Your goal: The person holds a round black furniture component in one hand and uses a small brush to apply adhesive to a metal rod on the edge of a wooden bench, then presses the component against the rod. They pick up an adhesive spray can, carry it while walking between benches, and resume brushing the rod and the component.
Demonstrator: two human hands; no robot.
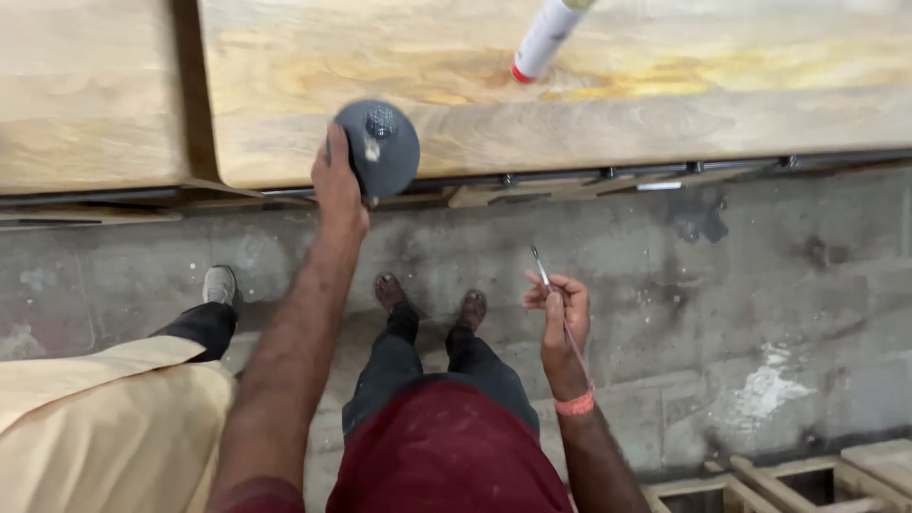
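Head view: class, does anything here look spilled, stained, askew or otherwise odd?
The pale wooden tabletop carries an uneven yellow-orange streak beside the tilted white spray can with a red base. The grey concrete floor shows dark stains and a white smear at right. Otherwise nothing stands out.

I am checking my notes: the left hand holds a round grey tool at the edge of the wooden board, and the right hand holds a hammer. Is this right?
Not quite. In the head view the right hand holds a thin brush, not a hammer. The left hand does hold the round grey tool at the edge of the wooden board.
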